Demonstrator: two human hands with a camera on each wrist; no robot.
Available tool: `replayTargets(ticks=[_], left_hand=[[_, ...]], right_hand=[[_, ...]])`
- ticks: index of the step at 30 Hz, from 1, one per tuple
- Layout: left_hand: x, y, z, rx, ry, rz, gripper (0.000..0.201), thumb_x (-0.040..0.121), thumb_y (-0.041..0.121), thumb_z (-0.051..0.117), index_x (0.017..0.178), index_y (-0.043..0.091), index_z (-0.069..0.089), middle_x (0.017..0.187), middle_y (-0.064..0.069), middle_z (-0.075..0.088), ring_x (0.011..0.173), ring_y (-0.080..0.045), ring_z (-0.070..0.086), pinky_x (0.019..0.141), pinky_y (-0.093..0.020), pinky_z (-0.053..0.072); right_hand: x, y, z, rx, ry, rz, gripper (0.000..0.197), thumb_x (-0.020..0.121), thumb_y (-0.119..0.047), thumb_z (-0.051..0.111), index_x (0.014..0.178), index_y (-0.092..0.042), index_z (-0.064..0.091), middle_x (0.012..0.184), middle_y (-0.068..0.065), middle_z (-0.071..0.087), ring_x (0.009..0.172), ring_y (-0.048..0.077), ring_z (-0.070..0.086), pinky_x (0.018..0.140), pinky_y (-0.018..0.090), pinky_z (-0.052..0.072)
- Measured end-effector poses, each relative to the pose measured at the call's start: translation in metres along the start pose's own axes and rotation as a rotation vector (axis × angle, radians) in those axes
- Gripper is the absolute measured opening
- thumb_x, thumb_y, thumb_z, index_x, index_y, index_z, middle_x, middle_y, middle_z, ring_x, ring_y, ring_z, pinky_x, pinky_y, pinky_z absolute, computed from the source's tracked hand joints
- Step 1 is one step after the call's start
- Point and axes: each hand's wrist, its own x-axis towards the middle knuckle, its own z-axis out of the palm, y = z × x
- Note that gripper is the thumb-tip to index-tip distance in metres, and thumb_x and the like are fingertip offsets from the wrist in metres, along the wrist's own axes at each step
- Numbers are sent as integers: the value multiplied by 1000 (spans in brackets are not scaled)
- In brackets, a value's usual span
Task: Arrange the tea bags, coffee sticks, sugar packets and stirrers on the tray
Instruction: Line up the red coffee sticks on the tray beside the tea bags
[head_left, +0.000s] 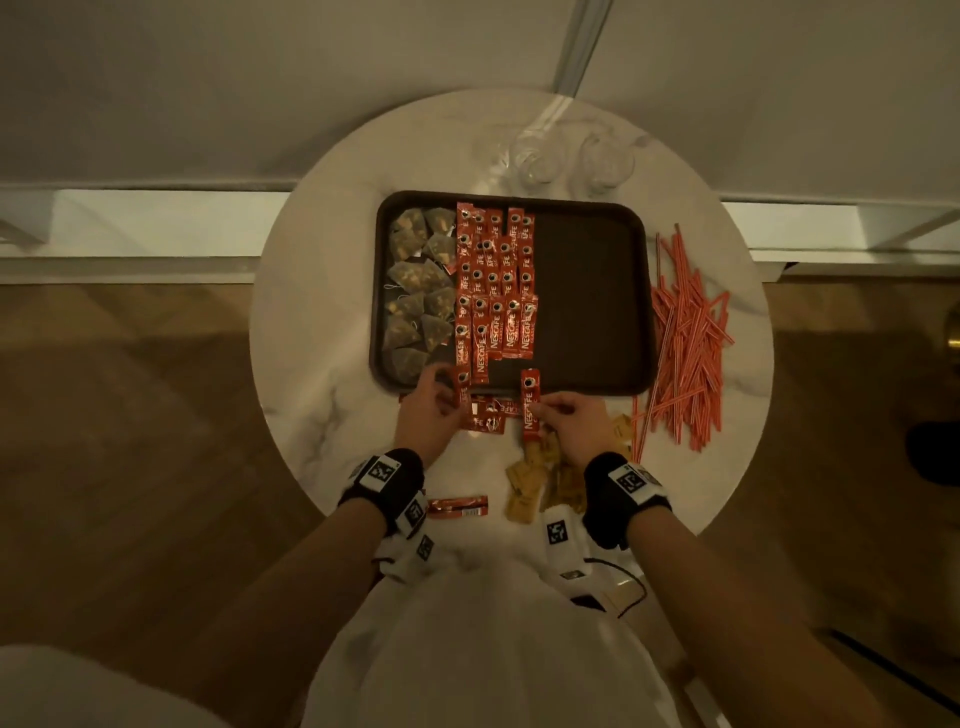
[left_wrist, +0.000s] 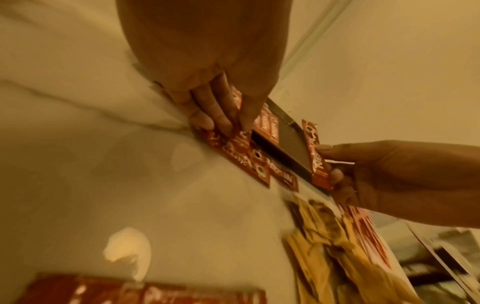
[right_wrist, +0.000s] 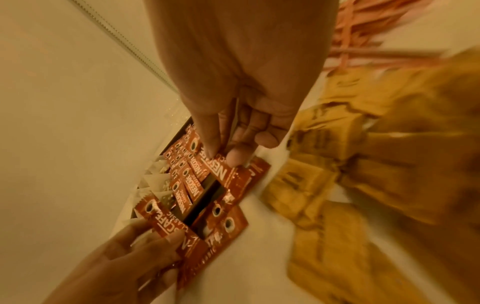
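At the lower centre of the head view, both hands work at the near rim of the dark tray (head_left: 597, 291) on the round marble worktop (head_left: 322, 364). The left hand (head_left: 431, 410) pinches one red coffee stick (head_left: 460, 387) between thumb and curled fingers, over a few loose sticks (head_left: 488, 415) lying on the worktop against the rim. The right hand (head_left: 574, 423) pinches another coffee stick (head_left: 530, 402) upright in the frame, its top end over the tray's edge. On the tray, tea bags (head_left: 415, 291) fill the left side, with rows of coffee sticks (head_left: 496, 280) beside them. Sugar packets (head_left: 540, 478) lie under the right wrist; stirrers (head_left: 685, 332) are heaped to the right of the tray.
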Motion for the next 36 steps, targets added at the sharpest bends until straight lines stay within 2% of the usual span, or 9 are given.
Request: replayTargets(ticks=[3,5,8,12,15,19,23,30,36], left_hand=[[7,-4,3,-41,2,-66,32,84,12,76,110,20,60,97,-5,68,88,-20,67,81,-35,59],[7,-6,5,-71,3,-91,29,84,12,75,106,23,62,99,-5,71,91,-22,69,83,-37,59],[8,-4,6,-98,36,-108,20,89,11,69,106,21,65,99,-1,72,90,-16,70,80,-32,59],[13,-2,9,-149,88,-167,14,93,11,64,107,9,67,94,-2,72,78,-6,70,65,-16,55],[14,-2,8,-205,84,-164,15,93,11,64,107,9,68,97,-4,72,79,-4,71,65,-16,55],[15,-4,6,-264,43,-173,12,93,11,64,105,13,67,97,-4,73,82,-9,72,68,-20,57],[17,-5,3,-246,35,-178,7,93,15,65,99,18,67,94,-4,73,81,-13,72,67,-20,57],[21,-10,0,-220,18,-171,10,93,16,66,102,13,67,94,-6,73,83,-20,73,72,-29,61],[20,-6,-3,-215,3,-158,5,93,16,66,98,17,67,94,-5,73,79,-11,72,64,-19,56]], right_hand=[[28,-9,7,50,-37,-11,11,89,-11,70,98,-5,71,86,7,72,58,5,64,58,18,52],[45,-12,15,68,-65,-24,4,88,-9,71,92,-10,71,86,9,72,58,9,63,58,22,54],[63,-12,27,36,-21,-73,14,86,-12,74,84,-24,68,86,6,72,56,16,63,57,32,57],[74,-6,32,-11,13,-92,12,84,-22,76,83,-30,68,84,-2,73,65,23,69,64,43,61],[78,-9,32,-4,35,-95,18,85,-21,76,80,-35,66,84,-3,72,69,19,70,68,41,62],[73,-18,34,114,69,-73,6,88,-11,72,91,-16,70,85,5,73,55,15,67,60,30,61],[75,-28,40,154,105,-36,8,87,-12,73,95,-12,72,88,2,72,53,8,65,60,25,59],[81,-30,50,90,133,10,4,86,-16,75,89,-16,73,83,2,73,55,9,66,63,28,61],[86,-29,54,30,150,15,6,84,-21,77,81,-17,74,76,0,73,60,15,70,66,35,62]])
